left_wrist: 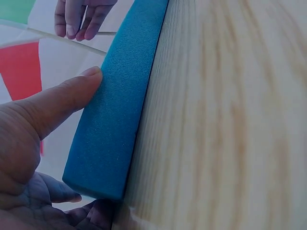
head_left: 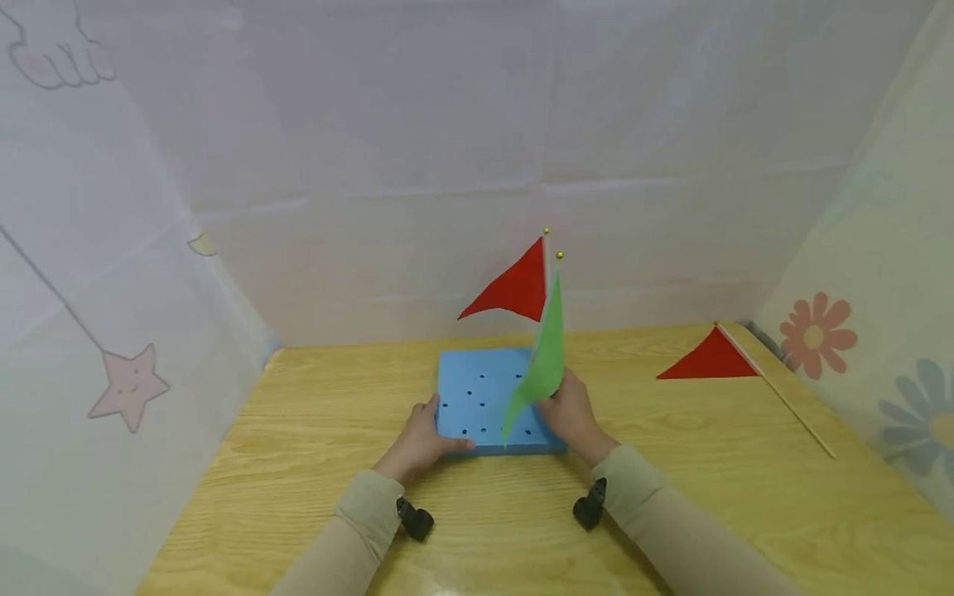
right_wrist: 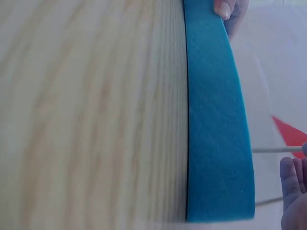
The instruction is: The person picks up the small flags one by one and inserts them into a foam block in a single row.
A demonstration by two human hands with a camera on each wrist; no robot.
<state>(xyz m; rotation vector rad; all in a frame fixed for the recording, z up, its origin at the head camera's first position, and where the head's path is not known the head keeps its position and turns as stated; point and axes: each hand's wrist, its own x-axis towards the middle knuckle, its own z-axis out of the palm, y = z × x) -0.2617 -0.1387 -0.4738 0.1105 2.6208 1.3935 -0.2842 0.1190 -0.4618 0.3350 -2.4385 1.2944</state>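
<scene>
On the wooden table (head_left: 313,397), my left hand (head_left: 417,439) gripped the near left corner of the blue foam block (head_left: 495,389), which lay flat, dotted with holes. Toward its right side rose the standing red pennant flag (head_left: 525,285), with the green pennant flag (head_left: 550,352) leaning in front. My right hand (head_left: 575,410) was beside the green one; its cloth hid my fingertips, so I couldn't tell whether they pinched the stick. I judged the step in hand to be seating that flag while bracing the block; the next move called for checking it held, before fetching the lying red pennant flag (head_left: 710,358) at far right
</scene>
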